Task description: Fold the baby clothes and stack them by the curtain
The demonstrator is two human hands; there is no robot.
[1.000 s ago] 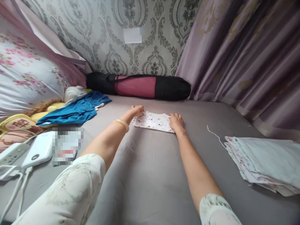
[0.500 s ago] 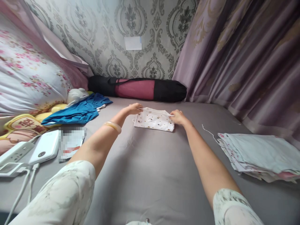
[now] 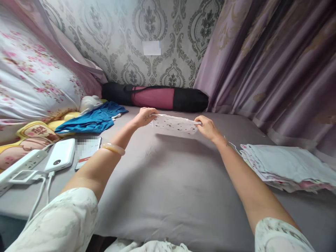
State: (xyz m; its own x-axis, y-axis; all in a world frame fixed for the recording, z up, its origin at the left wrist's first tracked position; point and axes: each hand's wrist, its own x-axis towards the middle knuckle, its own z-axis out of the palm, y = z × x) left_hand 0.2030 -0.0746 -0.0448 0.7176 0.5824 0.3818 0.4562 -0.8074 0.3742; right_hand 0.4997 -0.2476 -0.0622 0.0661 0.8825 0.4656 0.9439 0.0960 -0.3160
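A small white garment [image 3: 175, 125] with dark and brown specks, folded into a strip, hangs stretched between my two hands. It is held just above the grey bed sheet [image 3: 170, 182], and a shadow lies under it. My left hand [image 3: 146, 116] pinches its upper left corner. The upper right corner is gripped between thumb and fingers of my right hand [image 3: 207, 126]. A pale bangle [image 3: 113, 148] circles my left forearm. The garment's exact kind is hard to make out from its folded shape.
Folded cloths [image 3: 291, 164] are stacked at the right. On the left lie a blue garment [image 3: 91, 119], a power bank [image 3: 61, 154], a power strip [image 3: 25, 168] and a blurred flat packet [image 3: 89, 150]. A black and maroon roll bag [image 3: 153, 97] lies along the wall; curtains [image 3: 262, 70] hang right.
Both hands have lifted the white garment off the sheet, its upper edge now pulled taut and its lower part hanging. The view has shifted slightly.
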